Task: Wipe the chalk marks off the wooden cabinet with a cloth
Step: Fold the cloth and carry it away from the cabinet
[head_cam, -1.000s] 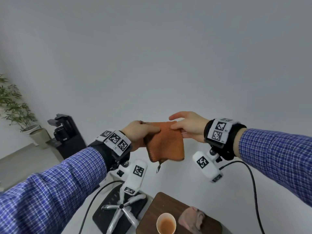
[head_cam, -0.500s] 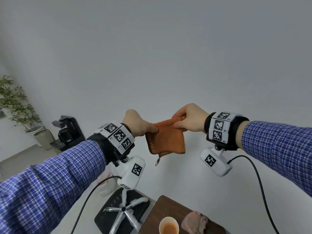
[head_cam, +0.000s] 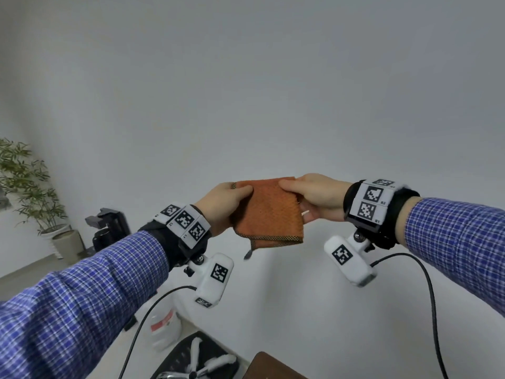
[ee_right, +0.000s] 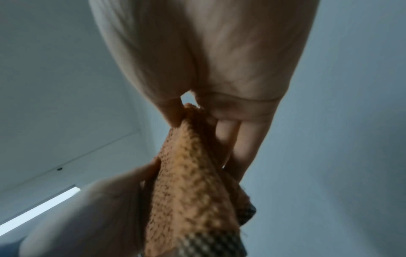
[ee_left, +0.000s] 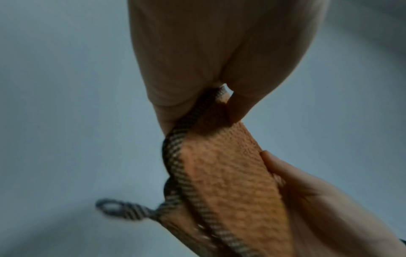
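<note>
Head view: your left hand (head_cam: 224, 205) and right hand (head_cam: 317, 196) pinch the top corners of a folded orange waffle-weave cloth (head_cam: 269, 212), held in the air before a grey wall. Left wrist: thumb and fingers (ee_left: 238, 106) clamp its braided edge. Right wrist: fingers (ee_right: 228, 132) clamp the nubbly fold.

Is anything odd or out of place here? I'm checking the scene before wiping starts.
Nothing looks damaged or spilled. The left hand and right hand both pinch the folded orange woven cloth in mid-air before a plain wall, its hanging loop dangling. Only a corner of the brown wooden surface shows; no chalk marks visible.
</note>
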A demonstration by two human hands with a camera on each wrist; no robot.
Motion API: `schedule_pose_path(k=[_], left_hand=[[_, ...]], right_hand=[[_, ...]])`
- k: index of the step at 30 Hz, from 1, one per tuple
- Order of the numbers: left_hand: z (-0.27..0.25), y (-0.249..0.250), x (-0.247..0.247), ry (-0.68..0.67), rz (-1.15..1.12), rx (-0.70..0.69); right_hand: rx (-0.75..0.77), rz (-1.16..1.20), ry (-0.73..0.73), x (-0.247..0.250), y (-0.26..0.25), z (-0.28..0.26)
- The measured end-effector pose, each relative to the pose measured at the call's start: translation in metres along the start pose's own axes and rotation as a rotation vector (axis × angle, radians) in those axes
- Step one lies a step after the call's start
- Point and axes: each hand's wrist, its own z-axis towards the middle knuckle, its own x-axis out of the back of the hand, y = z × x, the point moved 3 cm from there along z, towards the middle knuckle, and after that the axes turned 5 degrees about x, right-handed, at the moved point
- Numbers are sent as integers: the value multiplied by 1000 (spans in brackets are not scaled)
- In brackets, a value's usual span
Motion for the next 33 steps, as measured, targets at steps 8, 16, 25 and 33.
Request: schedule_pose_path(k=[8, 16, 25, 33], left_hand=[[15, -41, -6, -257, -102, 15], [19, -33, 12, -196, -172, -96], [41, -83, -14, -212, -346, 145], [92, -305, -106, -107, 204, 369]], right_hand=[[62, 84, 1, 9, 29, 9], [116, 10, -28, 25, 14, 10], [-125, 123, -76, 29, 77, 5], [-455, -114, 300, 21, 332, 14]])
